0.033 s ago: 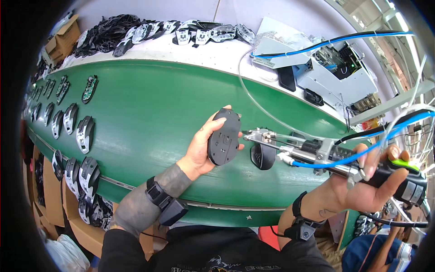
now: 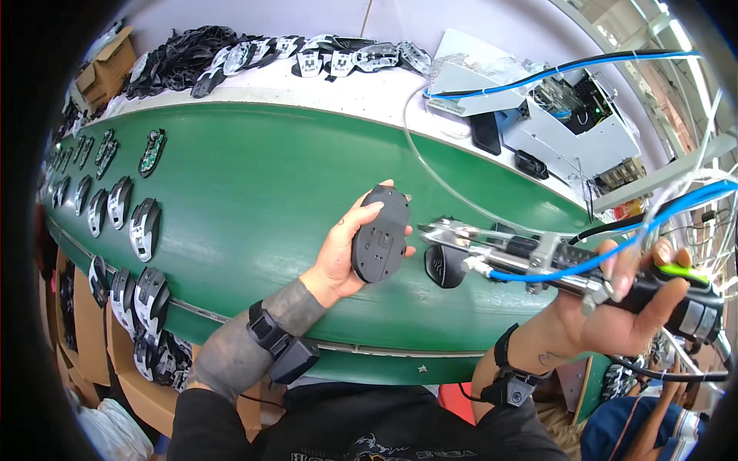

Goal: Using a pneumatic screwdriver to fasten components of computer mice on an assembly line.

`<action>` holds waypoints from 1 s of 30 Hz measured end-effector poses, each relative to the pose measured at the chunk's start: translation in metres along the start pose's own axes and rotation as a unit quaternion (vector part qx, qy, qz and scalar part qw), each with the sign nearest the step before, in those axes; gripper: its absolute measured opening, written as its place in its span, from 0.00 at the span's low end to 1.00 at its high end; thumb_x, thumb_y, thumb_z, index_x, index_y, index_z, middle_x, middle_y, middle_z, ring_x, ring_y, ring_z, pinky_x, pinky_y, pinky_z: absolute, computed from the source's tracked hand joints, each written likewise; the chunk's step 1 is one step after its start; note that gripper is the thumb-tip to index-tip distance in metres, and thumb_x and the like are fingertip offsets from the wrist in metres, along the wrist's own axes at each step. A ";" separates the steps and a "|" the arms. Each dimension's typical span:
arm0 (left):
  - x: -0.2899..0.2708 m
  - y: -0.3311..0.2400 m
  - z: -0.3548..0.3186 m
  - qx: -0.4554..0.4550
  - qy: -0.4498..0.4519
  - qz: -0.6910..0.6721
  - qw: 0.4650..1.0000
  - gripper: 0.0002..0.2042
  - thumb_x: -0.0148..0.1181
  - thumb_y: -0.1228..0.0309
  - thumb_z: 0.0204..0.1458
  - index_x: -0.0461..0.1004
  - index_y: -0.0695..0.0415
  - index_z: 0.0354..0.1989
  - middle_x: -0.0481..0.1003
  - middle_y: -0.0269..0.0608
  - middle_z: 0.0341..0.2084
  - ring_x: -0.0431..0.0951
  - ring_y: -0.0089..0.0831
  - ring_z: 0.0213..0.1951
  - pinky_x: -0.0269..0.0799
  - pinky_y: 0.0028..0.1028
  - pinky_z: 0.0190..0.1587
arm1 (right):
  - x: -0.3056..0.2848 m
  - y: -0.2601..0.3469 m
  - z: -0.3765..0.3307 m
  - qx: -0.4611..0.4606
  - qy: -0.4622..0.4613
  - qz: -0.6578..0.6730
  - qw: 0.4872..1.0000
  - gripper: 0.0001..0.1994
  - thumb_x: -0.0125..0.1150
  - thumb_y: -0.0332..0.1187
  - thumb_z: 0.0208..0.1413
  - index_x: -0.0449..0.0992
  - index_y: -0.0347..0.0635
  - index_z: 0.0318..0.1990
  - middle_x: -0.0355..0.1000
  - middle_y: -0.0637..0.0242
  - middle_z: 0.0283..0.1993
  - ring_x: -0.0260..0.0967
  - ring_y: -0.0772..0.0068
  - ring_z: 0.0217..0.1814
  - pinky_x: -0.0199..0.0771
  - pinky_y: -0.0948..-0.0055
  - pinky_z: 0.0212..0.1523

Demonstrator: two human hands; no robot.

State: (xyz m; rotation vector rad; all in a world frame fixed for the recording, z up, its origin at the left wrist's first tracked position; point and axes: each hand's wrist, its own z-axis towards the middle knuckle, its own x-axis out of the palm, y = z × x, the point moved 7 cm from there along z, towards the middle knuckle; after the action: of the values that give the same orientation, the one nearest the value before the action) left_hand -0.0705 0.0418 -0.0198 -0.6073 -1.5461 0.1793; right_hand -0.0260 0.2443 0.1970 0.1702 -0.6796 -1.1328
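A black computer mouse (image 2: 382, 238) is held up in my left hand (image 2: 334, 253), its underside with small holes and recesses facing me. My thumb lies along its left edge and fingertips show past its right edge. My right hand (image 2: 603, 326) is wrapped around the black body of a power screwdriver (image 2: 530, 257) with a metal feed nose and air hoses. The screwdriver's tip points left, just beside the mouse and apart from it. Another black mouse (image 2: 446, 267) lies on the green belt, partly hidden under the screwdriver's nose.
On the left of the green belt (image 2: 269, 184) stand rows of silver-and-black mouse shells (image 2: 144, 229) and green circuit boards (image 2: 152, 152). More shells and black parts line the white shelf (image 2: 254, 84). An opened machine (image 2: 569, 123) stands back right. Blue hoses (image 2: 592, 269) cross the right side.
The screwdriver's nose has shifted slightly right, away from the mouse, and looks blurred. My left hand and the mouse have barely moved.
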 end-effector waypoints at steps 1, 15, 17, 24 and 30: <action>0.002 0.001 -0.002 -0.003 0.014 0.000 1.000 0.26 0.49 0.63 0.52 0.54 0.51 0.60 0.63 0.42 0.49 0.71 0.34 0.42 0.75 0.39 0.41 | 0.002 -0.006 -0.002 0.003 -0.013 -0.012 1.000 0.17 0.44 0.41 0.60 0.62 0.41 0.51 0.66 0.64 0.39 0.56 0.80 0.17 0.53 0.79 0.19; 0.020 0.008 -0.013 -0.028 0.086 -0.001 0.996 0.28 0.48 0.63 0.52 0.50 0.52 0.62 0.60 0.45 0.53 0.70 0.35 0.43 0.74 0.40 0.43 | -0.002 -0.014 -0.004 -0.013 -0.054 -0.018 0.998 0.15 0.44 0.40 0.60 0.61 0.42 0.49 0.63 0.66 0.31 0.55 0.80 0.15 0.55 0.78 0.18; 0.020 0.011 -0.012 -0.041 0.083 -0.008 0.996 0.28 0.48 0.63 0.53 0.50 0.53 0.62 0.60 0.46 0.53 0.70 0.35 0.44 0.74 0.39 0.43 | 0.000 -0.013 -0.004 -0.012 -0.048 -0.010 0.999 0.15 0.45 0.39 0.60 0.60 0.42 0.49 0.62 0.66 0.29 0.54 0.80 0.15 0.55 0.78 0.18; -0.018 -0.007 0.002 0.033 -0.057 0.048 0.997 0.25 0.49 0.62 0.52 0.55 0.52 0.58 0.64 0.43 0.49 0.71 0.34 0.40 0.74 0.39 0.42 | 0.013 -0.013 -0.002 0.008 -0.028 0.021 0.999 0.14 0.47 0.38 0.59 0.62 0.39 0.47 0.64 0.64 0.32 0.54 0.82 0.15 0.54 0.81 0.17; -0.018 -0.027 0.006 0.083 -0.028 -0.033 0.996 0.23 0.50 0.63 0.52 0.58 0.50 0.57 0.65 0.39 0.44 0.71 0.32 0.38 0.74 0.37 0.40 | 0.021 -0.003 -0.010 0.038 0.041 0.076 0.996 0.17 0.43 0.38 0.61 0.59 0.38 0.52 0.60 0.62 0.38 0.56 0.79 0.18 0.57 0.78 0.19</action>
State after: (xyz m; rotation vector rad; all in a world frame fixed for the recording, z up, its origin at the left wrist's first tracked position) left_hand -0.0841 0.0116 -0.0235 -0.4212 -1.5858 0.2739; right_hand -0.0170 0.2231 0.1963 0.2259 -0.6518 -0.9494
